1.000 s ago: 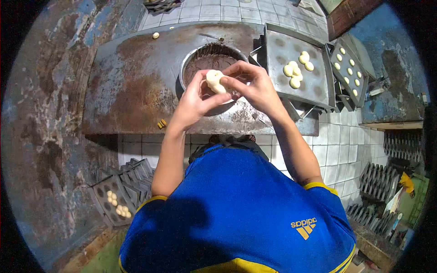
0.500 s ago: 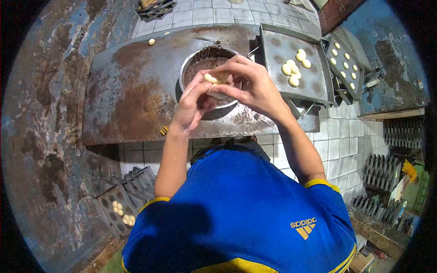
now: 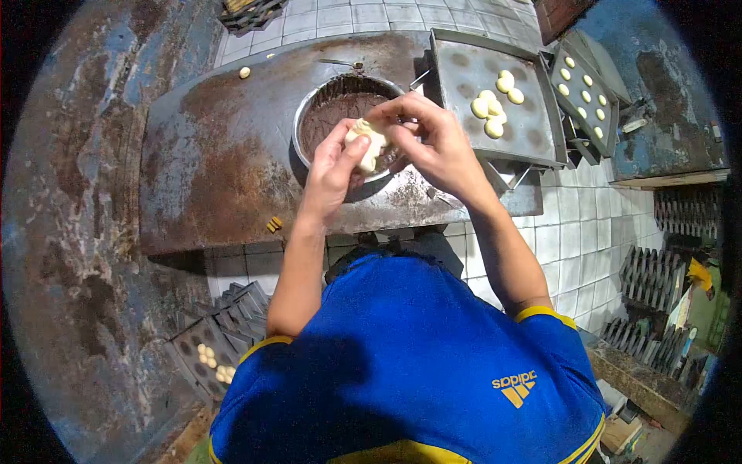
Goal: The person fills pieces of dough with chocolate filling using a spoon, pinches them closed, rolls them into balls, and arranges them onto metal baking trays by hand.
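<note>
Over the bowl, my left hand [image 3: 331, 174] holds a pale piece of dough [image 3: 369, 151], its thumb pressed on the near face. My right hand [image 3: 434, 143] has its bent fingers at the dough's upper right edge, seemingly pinching it; the exact contact is partly hidden. The dough looks uneven and gathered. Below both hands stands a round metal bowl [image 3: 297, 131] with a dark brown, crumbly-looking filling [image 3: 328, 116], partly covered by the hands.
A metal tray [image 3: 537, 147] at the right carries several dough balls [image 3: 493, 108]; another tray [image 3: 573, 83] with balls lies beyond it. One ball [image 3: 244, 73] sits on the worn table [image 3: 224, 155], near small yellow-and-black pieces [image 3: 274, 224]. A lower-left tray [image 3: 185, 352] holds more balls.
The dough has turned so that more of its gathered, pale side shows below the left thumb. My right fingers have shifted to its upper edge. The view has moved slightly.
</note>
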The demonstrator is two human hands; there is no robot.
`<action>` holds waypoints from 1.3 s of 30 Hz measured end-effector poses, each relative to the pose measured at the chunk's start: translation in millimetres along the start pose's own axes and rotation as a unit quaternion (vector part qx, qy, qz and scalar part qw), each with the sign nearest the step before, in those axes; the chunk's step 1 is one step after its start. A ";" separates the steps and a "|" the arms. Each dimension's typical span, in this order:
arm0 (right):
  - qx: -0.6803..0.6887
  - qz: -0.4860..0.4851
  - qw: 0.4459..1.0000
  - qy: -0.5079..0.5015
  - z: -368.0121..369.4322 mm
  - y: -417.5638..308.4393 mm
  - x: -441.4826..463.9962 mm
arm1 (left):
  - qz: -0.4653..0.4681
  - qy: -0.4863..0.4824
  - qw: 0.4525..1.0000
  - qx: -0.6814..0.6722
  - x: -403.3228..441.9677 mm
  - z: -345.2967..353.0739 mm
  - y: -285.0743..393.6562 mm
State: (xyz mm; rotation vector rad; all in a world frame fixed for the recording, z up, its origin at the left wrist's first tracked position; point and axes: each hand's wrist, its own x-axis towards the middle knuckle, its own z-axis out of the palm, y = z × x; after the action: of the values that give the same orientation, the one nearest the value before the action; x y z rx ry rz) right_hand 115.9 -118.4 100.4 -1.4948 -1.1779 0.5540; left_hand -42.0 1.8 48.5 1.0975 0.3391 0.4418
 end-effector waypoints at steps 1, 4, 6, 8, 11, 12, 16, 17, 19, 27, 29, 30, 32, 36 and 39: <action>0.014 -0.005 1.000 -0.011 -5.6 0.6 -0.7 | 0.042 0.025 0.996 0.070 4.0 7.6 -4.1; -0.138 -0.003 0.990 -0.012 -26.9 -16.8 -8.8 | 0.021 0.038 0.999 0.030 17.2 18.0 -17.1; -0.186 -0.062 0.980 -0.016 -37.1 -3.6 -9.9 | 0.019 0.060 0.998 -0.018 26.3 32.0 -25.9; -0.213 -0.165 0.963 -0.003 -47.6 17.6 -7.6 | 0.013 0.057 0.998 -0.024 38.2 53.0 -32.7; -0.169 -0.127 0.977 -0.023 -80.0 41.6 -5.1 | -0.026 0.068 0.997 -0.031 52.5 74.4 -33.3; -0.122 -0.069 0.990 -0.007 -91.9 29.6 -6.6 | -0.064 0.052 0.995 -0.050 56.6 70.9 -32.2; 0.100 0.054 0.993 0.032 -134.5 56.8 -8.0 | -0.017 0.026 0.998 -0.062 81.3 108.1 -35.6; 0.219 0.134 0.967 0.015 -149.9 57.5 -9.1 | 0.030 0.041 0.999 0.005 90.1 123.0 -34.2; 0.311 0.218 0.924 0.044 -169.9 56.9 -12.1 | 0.078 0.078 0.994 -0.007 114.5 150.3 -39.7; 0.457 0.097 0.864 0.188 -201.1 112.6 -31.1 | 0.125 -0.069 0.989 -0.029 196.6 269.2 -52.0; 0.360 0.000 0.882 0.304 -213.1 132.2 -25.7 | 0.113 -0.056 0.992 0.006 205.9 290.5 -61.5; 0.361 0.001 0.878 0.314 -223.2 128.8 -27.3 | 0.113 -0.055 0.992 0.003 211.3 299.5 -66.7; 0.388 0.006 0.888 0.248 -248.5 132.8 -31.0 | 0.118 -0.073 0.990 -0.014 220.4 313.7 -76.5; 0.374 0.004 0.922 0.103 -299.5 120.0 -38.9 | 0.199 -0.086 0.976 0.001 233.9 325.8 -67.7; 0.383 -0.038 0.904 0.189 -302.4 136.1 -47.6 | 0.199 -0.138 0.970 0.005 238.3 347.4 -81.3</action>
State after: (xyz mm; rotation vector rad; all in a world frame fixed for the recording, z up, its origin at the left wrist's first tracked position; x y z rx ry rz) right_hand 401.5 -286.3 50.6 -0.8156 -0.5926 0.5519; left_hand 342.3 -178.9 109.4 1.2234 -0.1298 0.6321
